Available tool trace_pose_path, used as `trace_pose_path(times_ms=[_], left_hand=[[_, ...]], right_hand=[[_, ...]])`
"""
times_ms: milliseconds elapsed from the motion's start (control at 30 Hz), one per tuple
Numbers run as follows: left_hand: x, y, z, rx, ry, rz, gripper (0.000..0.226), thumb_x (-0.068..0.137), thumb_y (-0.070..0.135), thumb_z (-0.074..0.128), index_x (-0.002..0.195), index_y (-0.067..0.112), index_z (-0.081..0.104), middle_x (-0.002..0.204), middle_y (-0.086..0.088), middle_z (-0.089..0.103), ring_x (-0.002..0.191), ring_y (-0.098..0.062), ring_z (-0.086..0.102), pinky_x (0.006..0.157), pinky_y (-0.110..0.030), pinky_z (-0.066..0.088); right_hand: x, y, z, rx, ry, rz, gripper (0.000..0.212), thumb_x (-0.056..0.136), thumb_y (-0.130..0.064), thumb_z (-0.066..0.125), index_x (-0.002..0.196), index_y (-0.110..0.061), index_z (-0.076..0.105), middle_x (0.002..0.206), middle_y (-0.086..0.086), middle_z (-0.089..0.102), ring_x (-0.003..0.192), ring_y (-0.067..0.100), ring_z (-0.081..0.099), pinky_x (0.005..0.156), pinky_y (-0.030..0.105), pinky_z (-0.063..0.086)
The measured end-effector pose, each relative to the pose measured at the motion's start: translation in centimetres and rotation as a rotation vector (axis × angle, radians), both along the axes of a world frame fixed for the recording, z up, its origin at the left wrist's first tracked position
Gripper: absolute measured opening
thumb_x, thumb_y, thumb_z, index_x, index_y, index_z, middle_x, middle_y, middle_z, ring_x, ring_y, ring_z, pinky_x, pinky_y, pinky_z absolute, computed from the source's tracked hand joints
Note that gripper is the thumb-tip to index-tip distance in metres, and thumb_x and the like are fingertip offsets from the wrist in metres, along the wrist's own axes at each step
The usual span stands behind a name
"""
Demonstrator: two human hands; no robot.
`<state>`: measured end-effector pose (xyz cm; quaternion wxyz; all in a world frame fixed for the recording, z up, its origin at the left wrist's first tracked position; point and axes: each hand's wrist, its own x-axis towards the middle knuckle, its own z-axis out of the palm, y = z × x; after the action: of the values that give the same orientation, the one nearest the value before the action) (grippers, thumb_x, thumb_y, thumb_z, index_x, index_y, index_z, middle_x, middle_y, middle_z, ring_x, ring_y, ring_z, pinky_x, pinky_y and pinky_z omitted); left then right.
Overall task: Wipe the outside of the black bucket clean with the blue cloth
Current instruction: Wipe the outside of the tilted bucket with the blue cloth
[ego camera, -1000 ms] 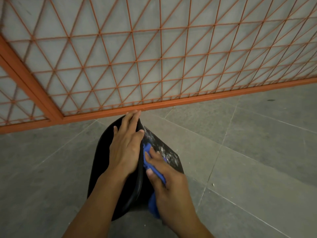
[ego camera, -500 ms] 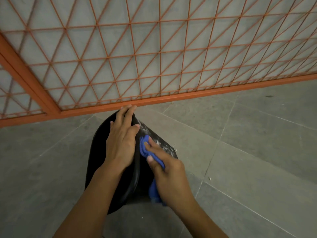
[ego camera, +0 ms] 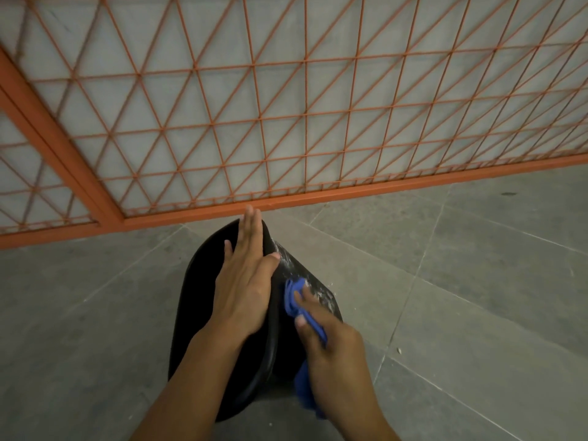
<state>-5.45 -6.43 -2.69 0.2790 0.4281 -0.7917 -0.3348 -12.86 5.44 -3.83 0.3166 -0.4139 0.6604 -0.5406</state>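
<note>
The black bucket stands on the grey floor just below the middle of the view, tilted, its right outer wall streaked with white specks. My left hand lies flat over the bucket's rim with straight fingers pointing away from me. My right hand grips the blue cloth and presses it against the bucket's speckled right side. A tail of the cloth hangs below my right wrist.
An orange metal mesh fence with a thick bottom rail runs across just behind the bucket. Grey floor tiles spread to the right and left. A small pale scrap lies on the floor at the right.
My right hand has slid the cloth back down the bucket's side toward me. The fingers of my left hand have straightened further over the rim.
</note>
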Motion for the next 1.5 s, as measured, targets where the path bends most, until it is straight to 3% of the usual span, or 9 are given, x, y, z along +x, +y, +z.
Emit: trace_pose_path(times_ms=[300, 433, 600, 767, 967, 1100, 1200, 1267, 1500], left_hand=[[0.5, -0.5, 0.1, 0.019, 0.024, 0.031, 0.072, 0.078, 0.033, 0.027, 0.148, 0.031, 0.011, 0.145, 0.028, 0.003, 0.133, 0.016, -0.001, 0.117, -0.023, -0.008], [0.8, -1.0, -0.2, 0.039, 0.052, 0.032, 0.071, 0.079, 0.033, 0.027, 0.148, 0.031, 0.012, 0.147, 0.027, 0.005, 0.140, 0.011, 0.002, 0.118, -0.025, -0.008], [1.1, -1.3, -0.4, 0.037, 0.061, 0.078, 0.072, 0.078, 0.032, 0.028, 0.148, 0.029, 0.013, 0.153, 0.020, 0.008, 0.139, 0.009, 0.004, 0.116, -0.022, -0.008], [1.3, -1.5, -0.6, 0.030, 0.068, 0.055, 0.072, 0.078, 0.032, 0.028, 0.148, 0.029, 0.014, 0.152, 0.021, 0.009, 0.142, 0.006, 0.006, 0.119, -0.028, -0.006], [1.1, -1.4, -0.3, 0.055, 0.051, 0.063, 0.071, 0.078, 0.033, 0.027, 0.147, 0.034, 0.012, 0.148, 0.026, 0.007, 0.133, 0.015, 0.003, 0.117, -0.024, -0.007], [1.0, -1.4, -0.3, 0.033, 0.065, 0.043, 0.072, 0.077, 0.033, 0.028, 0.147, 0.032, 0.012, 0.145, 0.027, 0.006, 0.138, 0.012, 0.004, 0.118, -0.026, -0.006], [1.0, -1.4, -0.3, 0.036, 0.059, 0.057, 0.072, 0.077, 0.033, 0.029, 0.148, 0.031, 0.015, 0.146, 0.025, 0.009, 0.141, 0.007, 0.006, 0.117, -0.026, -0.005], [0.8, -1.2, -0.1, 0.042, 0.066, 0.056, 0.072, 0.077, 0.033, 0.028, 0.147, 0.032, 0.015, 0.146, 0.026, 0.009, 0.140, 0.009, 0.005, 0.118, -0.027, -0.005], [1.0, -1.4, -0.2, 0.054, 0.093, 0.034, 0.068, 0.077, 0.031, 0.029, 0.143, 0.037, 0.013, 0.143, 0.029, 0.008, 0.137, 0.012, 0.003, 0.119, -0.026, -0.006]], right_hand=[[-0.4, -1.4, -0.7, 0.061, 0.039, -0.020, 0.035, 0.091, -0.015, 0.052, 0.123, -0.028, 0.054, 0.123, -0.013, 0.057, 0.113, -0.001, 0.052, 0.105, 0.021, 0.037], [0.3, -1.5, 0.5, -0.056, 0.022, 0.112, 0.036, 0.090, -0.013, 0.053, 0.122, -0.028, 0.053, 0.132, -0.016, 0.047, 0.123, -0.009, 0.038, 0.105, 0.006, 0.026], [-1.1, -2.5, -1.5, 0.115, 0.093, -0.026, 0.033, 0.093, -0.019, 0.046, 0.125, -0.027, 0.052, 0.114, -0.008, 0.062, 0.104, 0.001, 0.056, 0.082, -0.002, 0.036], [0.3, -1.1, -0.2, 0.016, 0.054, 0.111, 0.035, 0.091, -0.016, 0.051, 0.125, -0.027, 0.051, 0.131, -0.020, 0.042, 0.122, -0.010, 0.035, 0.097, -0.004, 0.021], [-1.9, -1.8, -2.7, 0.228, 0.150, -0.065, 0.032, 0.094, -0.023, 0.045, 0.125, -0.029, 0.051, 0.095, -0.008, 0.059, 0.085, 0.002, 0.057, 0.065, -0.002, 0.038], [-0.5, -0.3, -1.4, 0.096, 0.095, 0.046, 0.035, 0.092, -0.020, 0.049, 0.126, -0.029, 0.050, 0.123, -0.022, 0.046, 0.115, -0.009, 0.041, 0.098, 0.003, 0.031], [-1.8, -2.7, -2.6, 0.167, 0.107, -0.002, 0.034, 0.094, -0.023, 0.045, 0.128, -0.024, 0.050, 0.107, -0.016, 0.056, 0.090, -0.005, 0.056, 0.072, -0.008, 0.035], [-2.9, -3.5, -3.7, 0.285, 0.118, -0.092, 0.031, 0.096, -0.026, 0.041, 0.125, -0.024, 0.053, 0.087, -0.004, 0.059, 0.064, 0.001, 0.053, 0.055, 0.002, 0.040], [-1.1, -1.0, -2.2, 0.174, 0.134, 0.033, 0.035, 0.094, -0.021, 0.045, 0.128, -0.028, 0.048, 0.104, -0.020, 0.051, 0.077, -0.014, 0.050, 0.067, -0.007, 0.034]])
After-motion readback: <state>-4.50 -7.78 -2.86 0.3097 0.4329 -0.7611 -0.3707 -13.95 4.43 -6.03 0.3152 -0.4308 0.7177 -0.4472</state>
